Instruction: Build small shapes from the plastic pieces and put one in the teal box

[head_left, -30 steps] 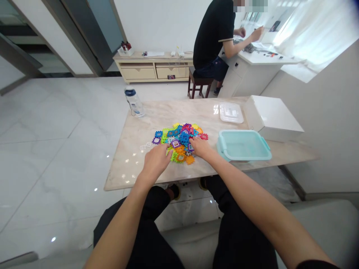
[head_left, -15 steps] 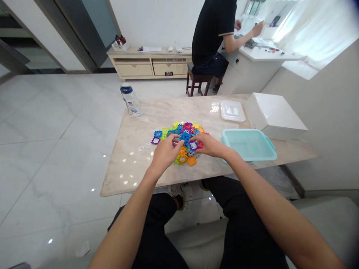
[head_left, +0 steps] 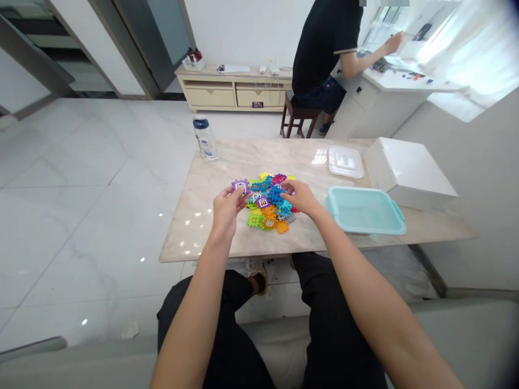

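In the head view, my left hand (head_left: 226, 209) pinches a purple square toothed tile (head_left: 240, 187) with a white window insert, lifted at the left side of the pile. My right hand (head_left: 300, 196) is over the pile's right side, thumb and fingers apart, beside a blue tile (head_left: 276, 195) on top. Whether the fingertips touch that tile I cannot tell. The heap holds several colourful toothed tiles, among them another purple tile with a white window (head_left: 263, 202), a green tile (head_left: 255, 219) and an orange tile (head_left: 283, 227) at the near edge.
On the marble-look table (head_left: 190, 227) stand a water bottle (head_left: 207, 141) at the far left, a teal tray (head_left: 365, 213) on the right, a clear lid (head_left: 346, 162) and a white box (head_left: 413, 167). Beyond, a person (head_left: 324, 48) sits at a white counter (head_left: 409, 81).
My left hand has moved left from the heap's middle with the purple window tile in it. My right hand has shifted up slightly, away from a purple tile. The camera view has turned left.
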